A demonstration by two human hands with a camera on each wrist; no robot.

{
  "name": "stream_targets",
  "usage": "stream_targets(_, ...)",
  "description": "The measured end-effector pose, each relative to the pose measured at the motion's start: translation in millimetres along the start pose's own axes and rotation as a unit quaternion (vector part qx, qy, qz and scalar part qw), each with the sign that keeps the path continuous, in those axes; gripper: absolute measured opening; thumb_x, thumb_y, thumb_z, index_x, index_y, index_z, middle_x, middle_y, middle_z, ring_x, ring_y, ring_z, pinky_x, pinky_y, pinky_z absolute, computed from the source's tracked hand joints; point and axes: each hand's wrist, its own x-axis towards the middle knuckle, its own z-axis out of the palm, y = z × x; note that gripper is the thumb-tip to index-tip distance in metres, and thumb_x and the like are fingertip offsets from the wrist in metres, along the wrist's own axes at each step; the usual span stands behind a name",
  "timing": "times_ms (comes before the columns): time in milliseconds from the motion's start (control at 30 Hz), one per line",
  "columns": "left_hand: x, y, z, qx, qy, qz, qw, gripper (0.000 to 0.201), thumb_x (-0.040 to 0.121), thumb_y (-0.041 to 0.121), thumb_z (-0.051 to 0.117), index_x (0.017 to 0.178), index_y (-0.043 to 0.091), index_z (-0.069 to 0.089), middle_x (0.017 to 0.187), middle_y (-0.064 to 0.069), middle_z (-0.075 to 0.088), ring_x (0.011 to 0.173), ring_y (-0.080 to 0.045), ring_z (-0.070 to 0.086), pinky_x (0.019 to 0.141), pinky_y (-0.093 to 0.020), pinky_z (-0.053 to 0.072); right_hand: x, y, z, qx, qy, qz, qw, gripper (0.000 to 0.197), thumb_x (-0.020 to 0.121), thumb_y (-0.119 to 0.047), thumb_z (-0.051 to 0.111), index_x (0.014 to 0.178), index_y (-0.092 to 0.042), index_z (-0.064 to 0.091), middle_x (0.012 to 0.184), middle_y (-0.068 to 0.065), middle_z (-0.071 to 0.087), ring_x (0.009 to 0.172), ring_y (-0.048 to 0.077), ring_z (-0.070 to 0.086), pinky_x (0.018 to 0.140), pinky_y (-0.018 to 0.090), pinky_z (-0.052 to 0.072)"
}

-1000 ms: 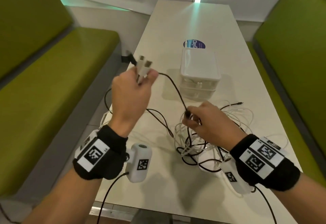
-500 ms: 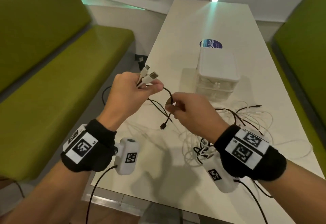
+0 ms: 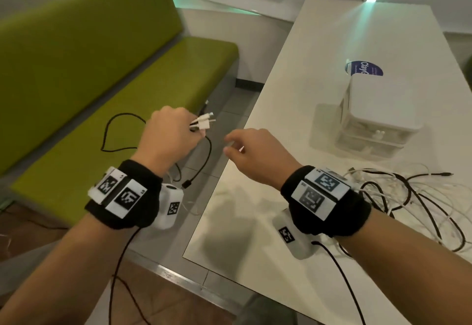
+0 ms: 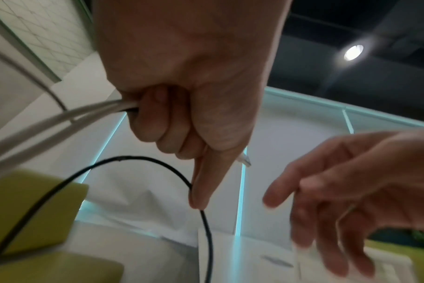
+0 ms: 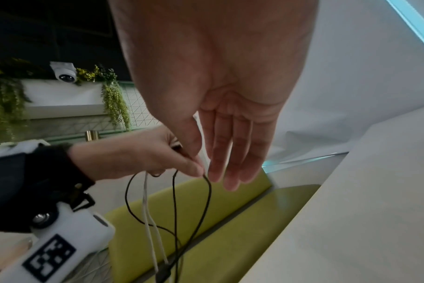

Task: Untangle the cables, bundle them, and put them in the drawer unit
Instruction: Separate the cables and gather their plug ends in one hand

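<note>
Since a second ago both hands have swung off to the left of the table (image 3: 319,110), out over its left edge, and the right hand has let go of the black cable.

Raised beyond that edge, above the gap between table and green bench (image 3: 107,110), the left hand (image 3: 168,138) is fisted, knuckles up. It grips a clutch of white cables (image 4: 61,118), whose plugs (image 3: 203,122) stick out past the fingers, together with the black cable (image 3: 208,156). That cable loops down from the fist and its plug dangles below the wrist; another loop of it hangs on the bench side.

Just beside the left hand, over the table's edge, the right hand (image 3: 255,156) hovers palm down. Its fingers (image 5: 232,153) are straight and loosely spread, holding nothing, with the tips close to the left thumb.

Farther along the table stands the white drawer unit (image 3: 378,120), drawers shut. The remaining tangle of black and white cables (image 3: 408,197) lies on the table in front of it, behind the right wrist.
</note>
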Motion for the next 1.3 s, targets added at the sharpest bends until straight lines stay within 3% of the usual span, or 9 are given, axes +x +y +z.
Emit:
stream_targets(133, -2, -5, 37, 0.021, -0.078, -0.005, 0.997, 0.029, 0.084, 0.034, 0.06, 0.063, 0.014, 0.058, 0.053, -0.002, 0.043, 0.057, -0.031, 0.052, 0.049, -0.031, 0.036, -8, 10, 0, -0.008, -0.022, 0.014, 1.0, 0.026, 0.095, -0.026, 0.05, 0.114, -0.019, 0.067, 0.105, 0.0, 0.07, 0.095, 0.019, 0.062, 0.084, 0.029, 0.046)
stream_targets(333, -4, 10, 46, -0.066, -0.065, -0.019, 0.996, 0.054, 0.093, 0.052, 0.052, 0.057, 0.011, 0.049, 0.05, -0.003, 0.042, 0.047, -0.02, 0.038, 0.044, -0.03, 0.025, -13, 23, -2, -0.011, -0.039, 0.032, 0.999, 0.025, 0.096, -0.028, 0.05, 0.113, -0.02, 0.067, 0.104, -0.002, 0.07, 0.094, 0.017, 0.062, 0.084, 0.029, 0.047)
stream_targets(400, -2, 23, 41, -0.111, -0.062, -0.009, 0.992, 0.056, 0.093, 0.055, 0.048, 0.064, 0.008, 0.059, 0.05, -0.002, 0.043, 0.048, -0.02, 0.039, 0.044, -0.029, 0.026, -15, 27, -4, -0.012, -0.04, 0.037, 0.998, 0.024, 0.095, -0.027, 0.051, 0.109, -0.02, 0.069, 0.103, -0.004, 0.07, 0.091, 0.015, 0.062, 0.078, 0.026, 0.045)
stream_targets(567, -1, 74, 28, -0.236, -0.072, 0.036, 0.968, 0.044, 0.095, 0.054, 0.045, 0.083, 0.025, 0.075, 0.039, 0.007, 0.036, 0.038, -0.008, 0.039, 0.042, -0.019, 0.021, -34, 49, -27, -0.03, -0.029, 0.072, 0.997, 0.022, 0.093, -0.023, 0.051, 0.103, -0.023, 0.07, 0.101, -0.007, 0.071, 0.081, 0.009, 0.059, 0.073, 0.022, 0.043)
stream_targets(767, -13, 139, 29, -0.312, -0.092, 0.115, 0.939, 0.04, 0.096, 0.049, 0.047, 0.081, 0.024, 0.074, 0.045, 0.027, 0.049, 0.045, -0.004, 0.045, 0.047, -0.016, 0.032, -83, 90, -85, -0.057, -0.007, 0.133, 0.989, 0.018, 0.094, -0.03, 0.054, 0.098, -0.024, 0.071, 0.089, -0.009, 0.069, 0.078, 0.007, 0.061, 0.069, 0.023, 0.045)
stream_targets(933, -37, 189, 45, -0.38, -0.117, 0.168, 0.902, 0.038, 0.094, 0.049, 0.05, 0.079, 0.024, 0.075, 0.05, 0.009, 0.055, 0.051, -0.003, 0.05, 0.052, -0.018, 0.032, -136, 116, -109, -0.106, 0.003, 0.157, 0.982, 0.02, 0.093, -0.037, 0.056, 0.088, -0.024, 0.07, 0.078, -0.012, 0.063, 0.073, 0.006, 0.058, 0.065, 0.024, 0.046)
stream_targets(1033, -51, 208, 62, -0.39, -0.175, 0.166, 0.889, 0.043, 0.091, 0.054, 0.053, 0.07, 0.022, 0.072, 0.048, 0.007, 0.048, 0.048, -0.007, 0.043, 0.052, -0.023, 0.03, -161, 126, -107, -0.102, -0.059, 0.151, 0.981, 0.017, 0.088, -0.044, 0.06, 0.085, -0.029, 0.067, 0.078, -0.012, 0.065, 0.072, 0.004, 0.058, 0.065, 0.024, 0.048)
stream_targets(1167, -66, 218, 82, -0.329, -0.219, 0.16, 0.905, 0.051, 0.086, 0.05, 0.062, 0.051, 0.02, 0.04, 0.045, 0.005, 0.035, 0.046, -0.012, 0.034, 0.048, -0.026, 0.024, -183, 143, -89, -0.127, -0.108, 0.149, 0.975, 0.017, 0.086, -0.044, 0.061, 0.091, -0.028, 0.063, 0.087, -0.011, 0.063, 0.08, 0.008, 0.057, 0.073, 0.029, 0.05)
stream_targets(1300, -65, 222, 84, -0.324, -0.182, 0.127, 0.92, 0.045, 0.089, 0.048, 0.06, 0.054, 0.028, 0.039, 0.046, 0.007, 0.042, 0.049, -0.009, 0.043, 0.048, -0.024, 0.025, -191, 153, -72, -0.133, -0.155, 0.153, 0.967, 0.016, 0.085, -0.034, 0.059, 0.082, -0.02, 0.064, 0.078, -0.003, 0.065, 0.076, 0.017, 0.06, 0.073, 0.041, 0.051)
